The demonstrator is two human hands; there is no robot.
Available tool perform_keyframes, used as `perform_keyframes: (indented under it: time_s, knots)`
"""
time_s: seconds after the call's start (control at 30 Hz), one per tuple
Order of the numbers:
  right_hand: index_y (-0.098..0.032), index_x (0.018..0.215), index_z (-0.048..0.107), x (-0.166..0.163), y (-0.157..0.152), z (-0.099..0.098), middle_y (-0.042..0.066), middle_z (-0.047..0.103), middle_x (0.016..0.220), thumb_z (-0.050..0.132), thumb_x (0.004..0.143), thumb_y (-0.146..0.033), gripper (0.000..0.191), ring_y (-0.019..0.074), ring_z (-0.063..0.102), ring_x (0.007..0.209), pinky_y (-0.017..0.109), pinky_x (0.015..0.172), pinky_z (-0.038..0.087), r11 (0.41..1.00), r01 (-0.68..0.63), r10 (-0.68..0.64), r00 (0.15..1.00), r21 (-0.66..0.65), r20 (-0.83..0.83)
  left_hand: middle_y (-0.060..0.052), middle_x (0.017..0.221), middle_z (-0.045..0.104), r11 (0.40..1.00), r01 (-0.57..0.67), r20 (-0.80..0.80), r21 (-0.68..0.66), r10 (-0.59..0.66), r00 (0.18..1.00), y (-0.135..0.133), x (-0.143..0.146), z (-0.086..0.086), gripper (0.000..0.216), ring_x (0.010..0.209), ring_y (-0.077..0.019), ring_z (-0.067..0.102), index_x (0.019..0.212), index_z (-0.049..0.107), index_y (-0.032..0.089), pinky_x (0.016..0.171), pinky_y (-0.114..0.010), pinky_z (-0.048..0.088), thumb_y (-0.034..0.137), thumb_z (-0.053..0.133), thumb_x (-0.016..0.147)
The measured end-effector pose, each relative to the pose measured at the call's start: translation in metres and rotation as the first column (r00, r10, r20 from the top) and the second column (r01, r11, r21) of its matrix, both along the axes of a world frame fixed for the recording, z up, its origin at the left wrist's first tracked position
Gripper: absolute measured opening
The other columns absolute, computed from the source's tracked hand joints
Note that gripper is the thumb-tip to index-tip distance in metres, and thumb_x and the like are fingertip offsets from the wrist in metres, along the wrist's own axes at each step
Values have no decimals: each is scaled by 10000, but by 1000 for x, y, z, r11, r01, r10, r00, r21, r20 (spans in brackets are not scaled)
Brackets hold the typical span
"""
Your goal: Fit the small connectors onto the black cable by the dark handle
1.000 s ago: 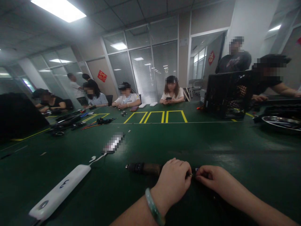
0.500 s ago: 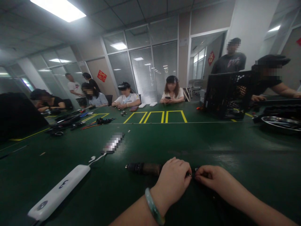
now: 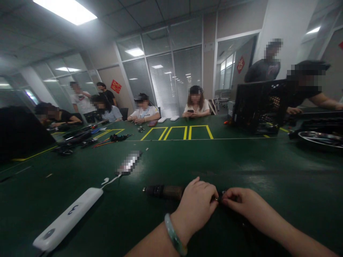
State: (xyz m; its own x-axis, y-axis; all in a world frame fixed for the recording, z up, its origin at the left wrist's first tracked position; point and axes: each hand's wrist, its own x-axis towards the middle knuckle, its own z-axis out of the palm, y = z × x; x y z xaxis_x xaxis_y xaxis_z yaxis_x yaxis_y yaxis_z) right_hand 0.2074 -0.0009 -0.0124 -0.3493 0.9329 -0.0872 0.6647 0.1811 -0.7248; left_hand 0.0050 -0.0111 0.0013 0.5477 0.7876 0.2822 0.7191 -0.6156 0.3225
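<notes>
A dark cylindrical tool that looks like an electric screwdriver (image 3: 171, 192) lies on the green table in front of me, its narrow metal-tipped end to the left. My left hand (image 3: 199, 198), with a jade-coloured bangle at the wrist, is closed over the tool's right part and hides it. The thumb and forefinger come together at that end. Just to the right, my right hand (image 3: 238, 200) pinches a small dark piece with thumb and fingertips; I cannot make out what it is. Both hands' fingertips nearly meet.
A white power strip (image 3: 69, 217) marked 3 lies to the left, with a white cable and a phone-like device (image 3: 130, 163) beyond. Dark tools and wires (image 3: 80, 137) lie further left. At the right stand a black crate (image 3: 259, 107) and a metal dish (image 3: 321, 138). Several people sit around the table.
My right fingertips sit very slightly closer to my left hand. The left hand and tool are almost still. In the background, standing people have shifted.
</notes>
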Motion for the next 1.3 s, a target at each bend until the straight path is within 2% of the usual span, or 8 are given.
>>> perform_keyframes:
  time_s: [0.33, 0.43, 0.5, 0.63, 0.7, 0.83, 1.07, 1.3]
  knots:
    - [-217, 826, 675, 0, -3, 4, 0, 706, 757, 544, 846, -355, 191, 162, 630, 673, 212, 577, 422, 1000, 4, -4, 1000, -18, 15, 36, 973, 650, 1000, -13, 51, -19, 14, 999, -1, 1, -1, 86, 951, -154, 584, 900, 586, 233, 1071, -408, 298, 215, 632, 830]
    - [-211, 827, 684, 0, -5, 4, -3, 706, 760, 555, 845, -342, 184, 155, 630, 675, 209, 578, 422, 1000, 21, -21, 1000, -16, 7, 35, 953, 652, 999, -21, 58, -44, 23, 998, 0, 2, -2, 76, 925, -165, 587, 901, 596, 239, 1008, -403, 365, 213, 623, 835]
    - [-200, 831, 691, -1, -6, 4, 2, 708, 766, 563, 843, -334, 186, 156, 634, 691, 210, 587, 425, 1000, 25, -25, 1000, -17, -15, 24, 960, 649, 997, -25, 34, -66, 28, 999, 0, 2, -2, 71, 936, -186, 583, 909, 601, 244, 907, -377, 432, 231, 615, 840]
    - [-194, 846, 707, 0, -6, 3, 3, 712, 769, 582, 840, -341, 193, 149, 632, 687, 212, 588, 418, 1000, 31, -31, 998, 6, -51, 10, 980, 646, 995, -53, 47, -89, 58, 997, 0, 2, -2, 147, 924, -203, 590, 961, 588, 251, 848, -371, 456, 221, 616, 821]
    - [-196, 861, 712, 0, -7, 3, 2, 714, 776, 596, 834, -334, 183, 144, 632, 685, 209, 581, 415, 999, 50, -50, 998, 6, -46, -11, 1083, 628, 992, -77, 81, -104, 85, 993, 0, 1, -3, 213, 973, -210, 587, 1014, 569, 247, 860, -371, 459, 205, 605, 808]
    - [-191, 887, 714, 1, -8, 4, 8, 723, 814, 614, 826, -315, 171, 141, 641, 708, 203, 593, 423, 997, 71, -71, 997, 7, -35, -11, 1205, 591, 993, -35, 59, -112, 42, 997, 2, 0, -4, 114, 1096, -219, 551, 910, 573, 233, 938, -394, 425, 177, 558, 811]
    - [-211, 848, 720, 3, -8, 1, -9, 727, 829, 620, 816, -306, 142, 134, 647, 715, 194, 612, 429, 998, 60, -58, 996, 25, -68, -18, 1166, 610, 992, -16, 17, -123, 18, 1000, 5, 1, -4, 171, 1092, -203, 551, 907, 571, 233, 963, -371, 400, 130, 516, 782]
    - [-217, 841, 724, 2, -9, 4, -13, 717, 815, 644, 801, -314, 132, 129, 634, 702, 192, 589, 416, 998, 53, -51, 997, 40, -57, -23, 1110, 619, 990, -8, 21, -140, 11, 1000, 6, 1, -7, 113, 1047, -213, 559, 903, 569, 234, 916, -378, 412, 185, 514, 818]
